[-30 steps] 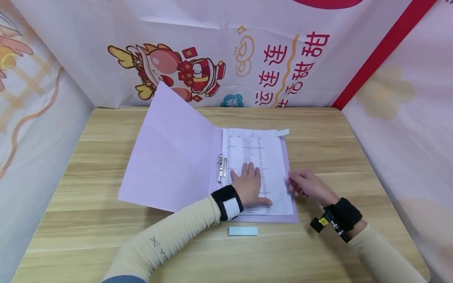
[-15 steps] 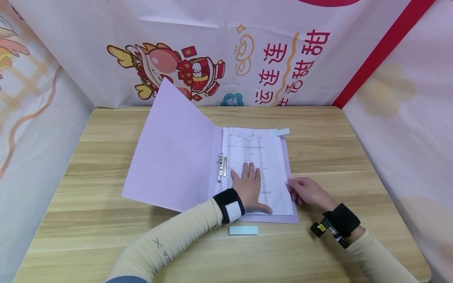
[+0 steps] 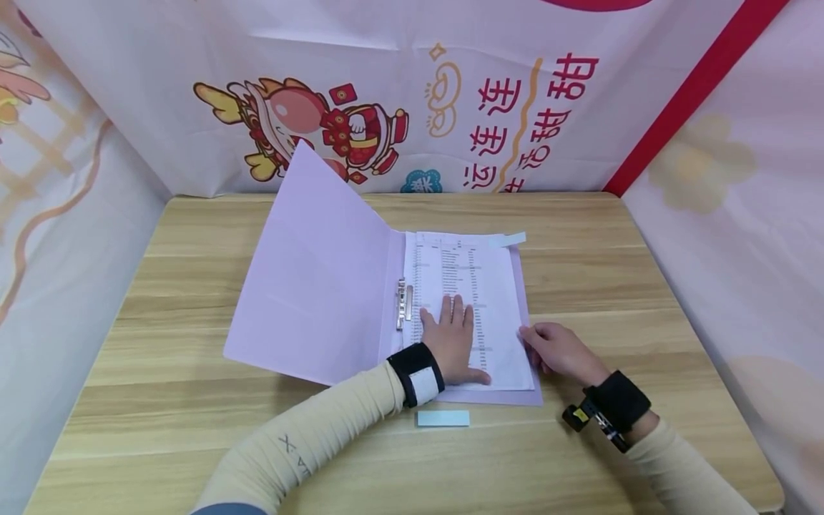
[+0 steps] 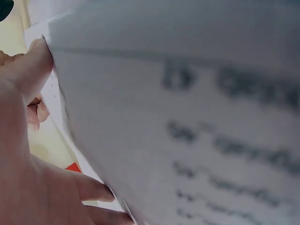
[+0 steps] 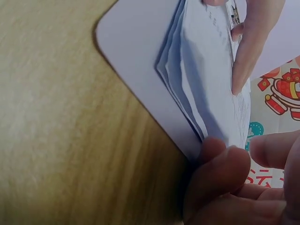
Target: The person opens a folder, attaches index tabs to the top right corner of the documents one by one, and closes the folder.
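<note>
Change: compared with a second ago, the right hand (image 3: pixel 563 350) sits slightly nearer along the papers' edge, and the folder (image 3: pixel 315 272)'s cover has swung slightly more upright.
Left fingers: spread nearly straight, flat on the papers (image 3: pixel 496 286), gripping nothing.
Right fingers: curled, pinching the papers' right edge against the thumb; how many sheets, I cannot tell.
Folder: mid-counter (image 3: pixel 161 429), smooth lilac board, metal clip (image 3: pixel 402 304) by the spine.
Papers: white, printed, thin, edges fanned at right.
Axis: long side near to far; cover raised leftward.
Blue strip (image 3: pixel 508 239): far right corner, jutting right.
Counter: wood-grained.
</note>
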`<state>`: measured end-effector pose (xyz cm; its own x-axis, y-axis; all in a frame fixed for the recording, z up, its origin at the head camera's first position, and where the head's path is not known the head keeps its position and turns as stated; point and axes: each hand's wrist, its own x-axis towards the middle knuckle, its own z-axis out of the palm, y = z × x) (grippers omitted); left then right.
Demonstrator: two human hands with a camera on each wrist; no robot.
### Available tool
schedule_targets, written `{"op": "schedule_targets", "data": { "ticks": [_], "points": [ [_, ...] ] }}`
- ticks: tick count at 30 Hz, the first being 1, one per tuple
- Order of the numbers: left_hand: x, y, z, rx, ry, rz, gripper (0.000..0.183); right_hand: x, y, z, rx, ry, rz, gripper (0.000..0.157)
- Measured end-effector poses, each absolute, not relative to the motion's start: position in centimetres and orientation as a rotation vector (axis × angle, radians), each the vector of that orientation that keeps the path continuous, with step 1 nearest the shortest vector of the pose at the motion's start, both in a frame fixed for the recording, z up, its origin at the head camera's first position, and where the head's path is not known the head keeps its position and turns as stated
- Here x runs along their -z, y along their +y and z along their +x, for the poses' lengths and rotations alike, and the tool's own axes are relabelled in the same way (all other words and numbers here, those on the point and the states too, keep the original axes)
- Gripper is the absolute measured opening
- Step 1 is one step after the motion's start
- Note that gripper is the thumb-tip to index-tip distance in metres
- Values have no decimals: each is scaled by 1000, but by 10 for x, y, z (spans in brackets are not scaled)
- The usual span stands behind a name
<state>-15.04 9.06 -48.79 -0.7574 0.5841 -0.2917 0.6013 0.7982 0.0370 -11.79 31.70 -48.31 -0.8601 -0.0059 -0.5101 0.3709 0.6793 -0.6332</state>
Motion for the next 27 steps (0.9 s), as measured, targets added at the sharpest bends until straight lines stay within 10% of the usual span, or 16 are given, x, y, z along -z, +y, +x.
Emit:
{"op": "schedule_targets", "data": {
  "ticks": [27],
  "points": [
    [483,86,-147,29,2693,893,126,477,312,-120,987,2470,111,38]
  ]
}}
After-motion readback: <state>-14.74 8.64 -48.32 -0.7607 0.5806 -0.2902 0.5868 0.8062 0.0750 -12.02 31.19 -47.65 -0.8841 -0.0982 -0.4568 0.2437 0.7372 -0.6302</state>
